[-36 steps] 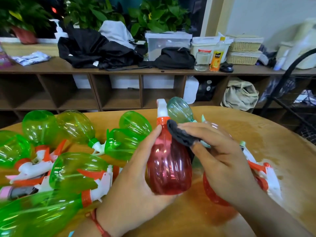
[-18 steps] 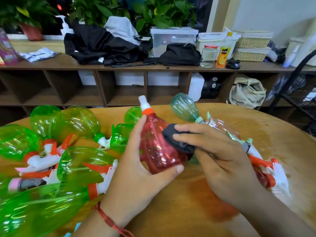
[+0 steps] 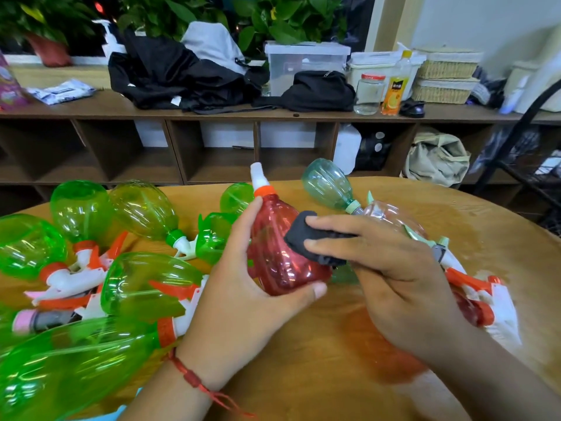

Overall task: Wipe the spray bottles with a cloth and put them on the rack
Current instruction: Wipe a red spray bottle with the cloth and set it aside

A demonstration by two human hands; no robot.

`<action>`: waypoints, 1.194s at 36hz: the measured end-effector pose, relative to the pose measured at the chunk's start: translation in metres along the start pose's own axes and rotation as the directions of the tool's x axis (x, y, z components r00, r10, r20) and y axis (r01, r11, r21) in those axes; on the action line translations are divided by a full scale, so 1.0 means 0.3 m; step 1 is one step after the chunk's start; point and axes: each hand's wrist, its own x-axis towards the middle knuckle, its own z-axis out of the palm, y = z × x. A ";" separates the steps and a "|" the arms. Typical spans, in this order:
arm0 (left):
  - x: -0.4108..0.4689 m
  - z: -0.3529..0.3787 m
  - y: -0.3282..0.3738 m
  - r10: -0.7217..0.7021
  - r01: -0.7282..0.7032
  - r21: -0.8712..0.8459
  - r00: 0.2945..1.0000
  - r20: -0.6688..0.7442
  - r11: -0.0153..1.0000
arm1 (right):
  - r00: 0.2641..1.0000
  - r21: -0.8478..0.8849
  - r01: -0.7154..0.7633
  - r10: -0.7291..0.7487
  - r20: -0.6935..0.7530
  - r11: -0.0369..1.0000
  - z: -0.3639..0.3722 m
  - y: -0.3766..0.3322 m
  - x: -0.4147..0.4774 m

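- The left hand (image 3: 243, 293) grips the red spray bottle (image 3: 279, 253). The thumb curls under the rounded base and the fingers run up the left side to the neck.
- The right hand (image 3: 394, 284) grips the dark cloth (image 3: 312, 238). Its fingers fold over the cloth and press it against the bottle's right flank.
- The red spray bottle is above the table (image 3: 303, 375), between the two hands, tilted with the head up and away. The body is translucent, bulbous plastic with vertical ribs. An orange collar (image 3: 262, 189) and a white spray head (image 3: 258, 173) sit on top.
- The dark cloth is matte, soft and bunched into a thick pad.
- A red cord bracelet (image 3: 188, 372) circles the left wrist.
- The table is round, with a glossy wood-grain top.
- Green spray bottles (image 3: 142, 284) lie on their sides in a heap at the left. They are glossy and translucent, with white-and-orange trigger heads.
- A pale teal bottle (image 3: 326, 182) lies beyond the hands.
- A black metal rack (image 3: 516, 141) stands at the right edge, well apart from the held bottle.
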 end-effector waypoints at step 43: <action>0.010 -0.016 -0.015 -0.001 0.001 0.001 0.999 -0.041 1.000 | 0.987 -0.090 0.128 -0.119 0.104 0.988 -0.001 -0.004 0.003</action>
